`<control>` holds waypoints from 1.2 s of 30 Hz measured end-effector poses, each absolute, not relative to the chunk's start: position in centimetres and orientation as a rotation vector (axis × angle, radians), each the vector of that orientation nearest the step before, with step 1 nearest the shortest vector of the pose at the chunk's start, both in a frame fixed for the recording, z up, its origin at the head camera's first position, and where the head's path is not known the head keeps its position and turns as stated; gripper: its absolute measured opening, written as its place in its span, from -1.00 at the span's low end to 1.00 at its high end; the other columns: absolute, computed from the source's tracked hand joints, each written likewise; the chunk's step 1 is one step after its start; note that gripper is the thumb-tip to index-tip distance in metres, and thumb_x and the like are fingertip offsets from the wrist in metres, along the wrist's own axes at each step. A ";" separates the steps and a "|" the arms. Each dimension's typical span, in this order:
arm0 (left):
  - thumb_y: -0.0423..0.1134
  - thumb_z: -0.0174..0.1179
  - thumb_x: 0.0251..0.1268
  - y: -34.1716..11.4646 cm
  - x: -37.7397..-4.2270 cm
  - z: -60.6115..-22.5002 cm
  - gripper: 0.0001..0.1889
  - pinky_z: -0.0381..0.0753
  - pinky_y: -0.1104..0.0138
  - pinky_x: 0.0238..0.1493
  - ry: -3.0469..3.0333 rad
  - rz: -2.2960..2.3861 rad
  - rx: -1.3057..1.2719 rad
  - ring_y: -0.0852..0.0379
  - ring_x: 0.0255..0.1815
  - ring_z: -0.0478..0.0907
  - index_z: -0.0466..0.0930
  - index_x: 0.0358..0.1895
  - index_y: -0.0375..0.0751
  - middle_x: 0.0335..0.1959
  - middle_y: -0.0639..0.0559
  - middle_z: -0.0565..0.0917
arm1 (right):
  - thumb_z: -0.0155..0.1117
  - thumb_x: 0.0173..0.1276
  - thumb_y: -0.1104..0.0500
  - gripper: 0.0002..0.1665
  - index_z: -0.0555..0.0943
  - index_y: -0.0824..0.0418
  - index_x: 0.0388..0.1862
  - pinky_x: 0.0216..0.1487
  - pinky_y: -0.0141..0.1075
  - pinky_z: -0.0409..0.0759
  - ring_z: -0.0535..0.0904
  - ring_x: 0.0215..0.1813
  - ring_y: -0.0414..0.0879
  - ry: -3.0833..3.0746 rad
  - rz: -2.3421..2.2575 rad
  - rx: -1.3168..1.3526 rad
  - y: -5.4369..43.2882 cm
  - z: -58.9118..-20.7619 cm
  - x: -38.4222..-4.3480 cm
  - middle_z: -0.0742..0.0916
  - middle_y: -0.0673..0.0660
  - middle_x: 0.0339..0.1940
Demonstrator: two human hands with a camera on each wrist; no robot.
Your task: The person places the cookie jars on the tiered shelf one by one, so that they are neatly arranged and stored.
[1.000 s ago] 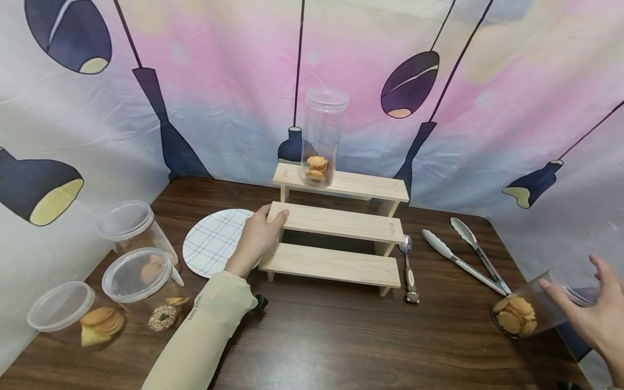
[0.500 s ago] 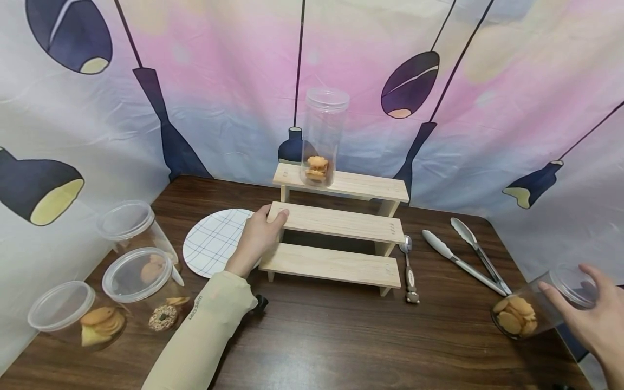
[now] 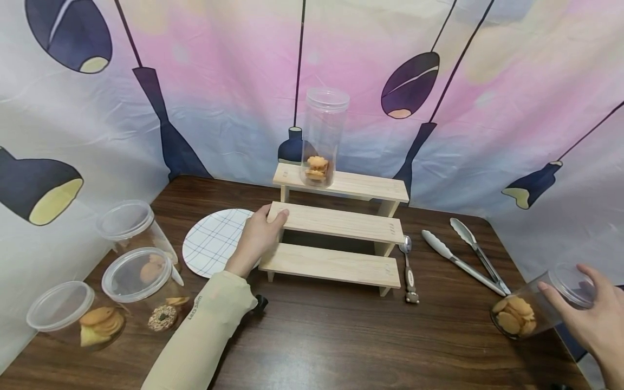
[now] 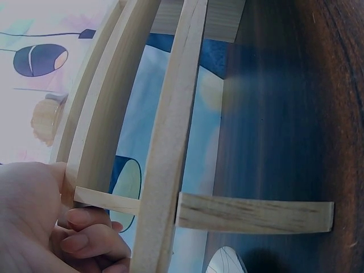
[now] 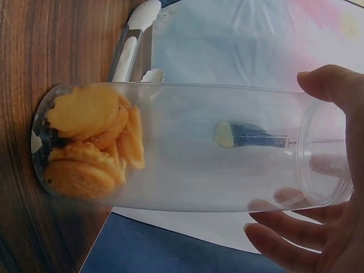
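Observation:
My left hand (image 3: pixel 260 233) grips the left end of the middle board of a three-step wooden shelf (image 3: pixel 341 221), thumb on top. In the left wrist view, that hand's fingers (image 4: pixel 94 242) curl beneath the board. At the far right, my right hand (image 3: pixel 592 311) holds the lid end of a tall clear cookie jar (image 3: pixel 541 303). Round golden cookies (image 5: pixel 94 142) lie in its bottom, and the jar stands on the table. In the right wrist view, thumb and fingers are on opposite sides of the jar. Another tall jar (image 3: pixel 324 135) with a few cookies stands on the top step.
Three lidded cookie jars (image 3: pixel 138 276) stand at the left. A checked round plate (image 3: pixel 212 244) lies beside the shelf. Right of the shelf are a spoon (image 3: pixel 409 271) and metal tongs (image 3: pixel 468 262) on the dark wooden table (image 3: pixel 341 341). A patterned curtain hangs behind.
My right hand's fingers have come in around the lid end of the right-hand jar. The left hand, the shelf and the other jars have not moved.

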State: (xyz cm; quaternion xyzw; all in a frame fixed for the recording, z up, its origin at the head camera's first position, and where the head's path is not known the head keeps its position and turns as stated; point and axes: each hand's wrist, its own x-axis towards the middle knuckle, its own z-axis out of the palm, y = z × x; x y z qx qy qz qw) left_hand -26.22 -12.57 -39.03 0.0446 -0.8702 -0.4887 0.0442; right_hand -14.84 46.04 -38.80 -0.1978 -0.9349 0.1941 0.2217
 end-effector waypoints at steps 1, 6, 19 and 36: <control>0.22 0.00 0.47 -12.6 -26.2 -39.0 -0.24 0.43 -0.05 0.31 -2.659 -1.495 0.137 -0.16 0.30 0.48 0.24 0.50 -0.26 0.30 -0.26 0.52 | 0.21 0.40 -0.18 0.03 0.01 0.26 0.62 0.30 0.43 0.09 0.05 0.46 0.55 -2.579 0.518 -0.534 47.2 -39.7 -15.3 0.19 0.61 0.46; 0.23 -0.01 0.47 -12.6 -26.2 -39.1 -0.23 0.42 -0.05 0.32 -2.661 -1.485 0.130 -0.17 0.32 0.47 0.23 0.50 -0.28 0.32 -0.27 0.51 | 0.35 0.26 -0.28 0.17 0.03 0.21 0.62 0.27 0.46 0.08 0.03 0.47 0.55 -2.564 0.457 -0.480 52.0 -43.3 -16.9 0.18 0.59 0.48; 0.21 0.00 0.48 -12.6 -26.3 -39.1 -0.25 0.43 -0.05 0.31 -2.657 -1.489 0.132 -0.18 0.30 0.48 0.23 0.51 -0.27 0.31 -0.27 0.52 | 0.19 0.40 -0.24 0.04 0.00 0.19 0.64 0.31 0.44 0.09 0.02 0.49 0.52 -2.558 0.561 -0.523 45.8 -38.6 -14.8 0.16 0.59 0.50; 0.22 -0.01 0.48 -12.5 -26.3 -39.2 -0.27 0.42 -0.03 0.31 -2.656 -1.495 0.127 -0.16 0.30 0.48 0.27 0.49 -0.25 0.30 -0.24 0.53 | 0.23 0.36 -0.25 0.08 0.07 0.37 0.57 0.28 0.45 0.14 0.14 0.40 0.58 -2.645 0.469 -0.516 41.8 -34.2 -15.2 0.22 0.61 0.46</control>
